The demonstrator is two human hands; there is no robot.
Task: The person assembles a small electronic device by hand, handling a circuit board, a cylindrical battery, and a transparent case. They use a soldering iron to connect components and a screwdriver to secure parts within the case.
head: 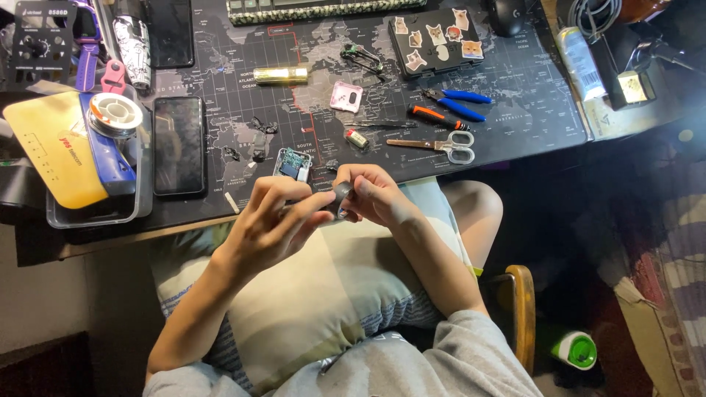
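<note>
Both hands together over the lap, just off the near edge of the surface (515, 140). Right hand (376, 195) curled narrow, fingertips pinching a small dark grey part (343, 194). Left hand (273, 220) half closed, thumb and forefinger meeting the same part from the other side; exact grip hidden by the fingers. Cream cushion (316, 294) underneath on the lap.

Landmark: small open circuit board (293, 162) on the dark map-print mat (529, 88), just beyond the hands. Relative to the board:
- just left: loose black bits (257, 140), then a black phone (179, 145) lying flat
- further left: clear tray (132, 198) with yellow box (51, 151), blue item, solder reel (114, 112) on top
- beyond it: brass-coloured cylinder (280, 74), small pink-white square piece (346, 96)
- right: small red-tipped component (357, 139), scissors (441, 145), orange-handled driver (435, 115), blue-handled cutters (460, 100)
- far right and beyond: black case covered in cat stickers (435, 40), black mouse (507, 15) near the back edge.
</note>
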